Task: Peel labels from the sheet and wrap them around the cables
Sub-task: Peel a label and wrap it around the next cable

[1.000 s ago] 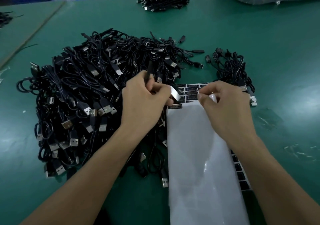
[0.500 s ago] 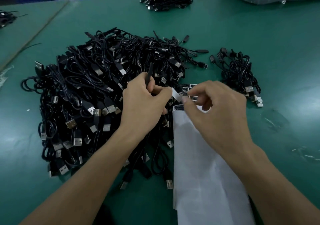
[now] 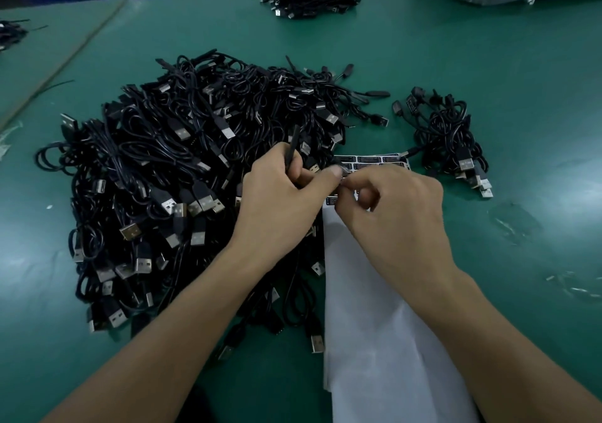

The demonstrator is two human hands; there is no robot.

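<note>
1. Head view: our left hand point(image 3: 286, 201) grips a thin black cable point(image 3: 294, 144) over the heap of black USB cables point(image 3: 169, 168).
2. Our right hand point(image 3: 400, 217) pinches a small label point(image 3: 344, 176) (blurred) at that cable, beside the left thumb.
3. We see the white label sheet point(image 3: 374, 308) lying on the green tabletop point(image 3: 521, 64), under our right wrist.

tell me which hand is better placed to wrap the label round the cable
Probably right. The right hand pinches the label beside the cable that the left hand grips, so the left is busy steadying.
</note>
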